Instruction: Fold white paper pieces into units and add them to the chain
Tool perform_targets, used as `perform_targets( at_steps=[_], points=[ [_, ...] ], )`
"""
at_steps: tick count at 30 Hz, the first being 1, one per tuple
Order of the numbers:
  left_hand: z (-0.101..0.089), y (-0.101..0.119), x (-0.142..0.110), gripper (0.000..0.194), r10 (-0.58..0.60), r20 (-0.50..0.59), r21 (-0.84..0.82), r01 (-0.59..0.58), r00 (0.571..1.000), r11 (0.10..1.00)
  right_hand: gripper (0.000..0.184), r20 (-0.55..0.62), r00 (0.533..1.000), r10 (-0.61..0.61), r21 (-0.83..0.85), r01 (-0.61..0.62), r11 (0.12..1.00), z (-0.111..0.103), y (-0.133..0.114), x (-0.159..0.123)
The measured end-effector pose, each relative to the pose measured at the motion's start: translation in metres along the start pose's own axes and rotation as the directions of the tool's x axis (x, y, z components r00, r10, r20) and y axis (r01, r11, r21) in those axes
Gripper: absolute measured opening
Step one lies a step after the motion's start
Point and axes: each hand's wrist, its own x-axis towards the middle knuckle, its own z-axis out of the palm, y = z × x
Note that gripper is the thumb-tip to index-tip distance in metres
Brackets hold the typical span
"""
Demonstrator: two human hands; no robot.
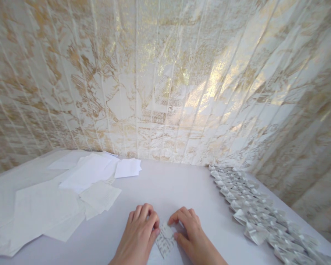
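Both my hands rest on a small folded piece of printed paper [164, 240] at the near edge of the white table [165, 187]. My left hand [140, 232] curls its fingers and presses the paper's left side. My right hand [189, 230] pinches the paper's upper right edge with fingertips and thumb. The paper lies flat on the table between them.
Loose white and printed sheets [71, 191] lie spread over the left of the table. A long row of folded paper pieces [253, 209] runs along the right edge. A cream and gold patterned curtain [165, 81] hangs close behind the table.
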Motion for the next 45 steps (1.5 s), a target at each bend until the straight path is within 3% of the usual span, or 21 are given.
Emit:
perform_targets(
  at_steps=[9,16,27,37,42,45],
  points=[
    [-0.002,0.006,-0.006,0.016,0.002,-0.028,-0.039,-0.003,1.0,0.999,0.035,-0.043,0.999,0.017,0.048,-0.015,0.999,0.0,-0.006,-0.004],
    [0.0,0.004,-0.006,0.02,0.023,-0.072,0.01,-0.022,0.997,1.0,0.02,-0.032,0.999,0.01,-0.015,-0.01,1.0,0.003,-0.003,-0.003],
    [0.003,-0.002,-0.004,0.018,0.022,-0.054,0.06,-0.019,0.998,0.998,0.015,-0.109,0.994,0.01,-0.052,-0.016,0.999,0.005,0.0,0.0],
    [0.007,0.004,-0.001,0.015,0.021,-0.094,0.107,-0.011,0.995,0.994,0.018,-0.173,0.984,-0.036,-0.154,0.009,0.988,0.015,-0.001,-0.001],
    [0.003,0.001,-0.001,0.015,0.019,-0.119,0.016,-0.018,0.993,1.0,0.023,-0.175,0.984,-0.045,-0.132,0.022,0.991,0.016,-0.002,-0.002],
    [0.003,-0.003,0.0,0.031,0.082,-0.136,-0.06,-0.091,0.987,0.994,0.03,-0.133,0.991,-0.026,-0.077,0.016,0.997,0.009,-0.001,-0.002]
  ],
)
